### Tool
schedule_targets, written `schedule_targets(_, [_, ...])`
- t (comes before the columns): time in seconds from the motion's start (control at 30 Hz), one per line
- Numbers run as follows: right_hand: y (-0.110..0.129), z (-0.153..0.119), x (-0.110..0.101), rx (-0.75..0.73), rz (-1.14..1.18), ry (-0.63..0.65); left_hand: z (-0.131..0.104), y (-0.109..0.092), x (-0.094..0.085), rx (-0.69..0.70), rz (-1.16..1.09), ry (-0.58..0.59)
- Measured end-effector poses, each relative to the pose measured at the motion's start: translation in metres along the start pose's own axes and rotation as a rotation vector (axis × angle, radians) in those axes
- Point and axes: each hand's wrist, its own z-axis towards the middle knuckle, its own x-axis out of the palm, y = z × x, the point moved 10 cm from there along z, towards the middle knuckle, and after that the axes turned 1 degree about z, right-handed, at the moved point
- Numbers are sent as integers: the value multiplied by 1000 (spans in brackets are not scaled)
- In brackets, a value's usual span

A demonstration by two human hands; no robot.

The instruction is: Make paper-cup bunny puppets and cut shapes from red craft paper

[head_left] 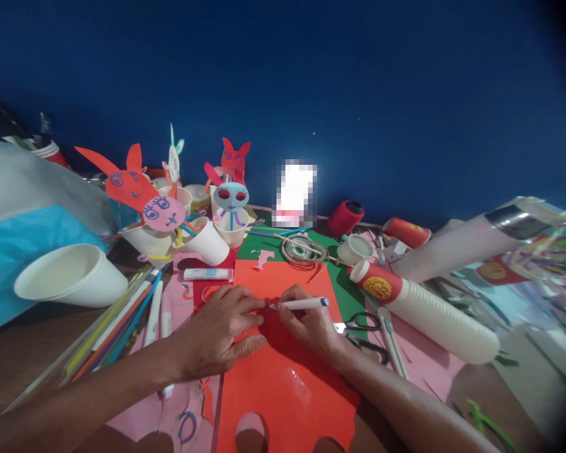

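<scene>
A sheet of red paper [287, 390] with round cut-outs along its near edge lies in front of me. My right hand [309, 324] grips a white marker [306, 303] with a blue end, its tip low over the paper. The tip itself is partly hidden by the fingers. Flat on the left side of the sheet rests my left hand [226, 324], fingers stretched toward the marker tip. Close to my right wrist are black-handled scissors [365, 322]. Beyond my left hand lies a glue stick [208, 274].
Paper animal faces [163, 212] stand in white cups at the back left. A tipped paper cup [75, 277] and coloured strips [117, 321] lie left. Right are a long stack of cups [434, 314] and a tape roll [304, 248]. A lit, blurred-out screen [296, 189] stands behind.
</scene>
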Motion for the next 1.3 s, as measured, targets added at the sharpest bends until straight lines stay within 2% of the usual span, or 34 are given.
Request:
schedule_targets(0.4, [-7, -2, -1, 35, 9, -12, 0, -1, 1, -6, 19, 28])
schedule_targets(0.57, [-1, -1, -4, 9, 37, -40, 1, -1, 0, -6, 13, 27])
schedule_targets(1.0, [11, -1, 0, -34, -11, 14, 0, 1, 0, 18, -3, -25])
schedule_targets(1.17, [16, 0, 2, -74, -16, 39, 1, 4, 4, 6, -4, -10])
schedule_targets(1.3, [15, 0, 4, -70, -25, 69, 0, 1, 0, -3, -4, -3])
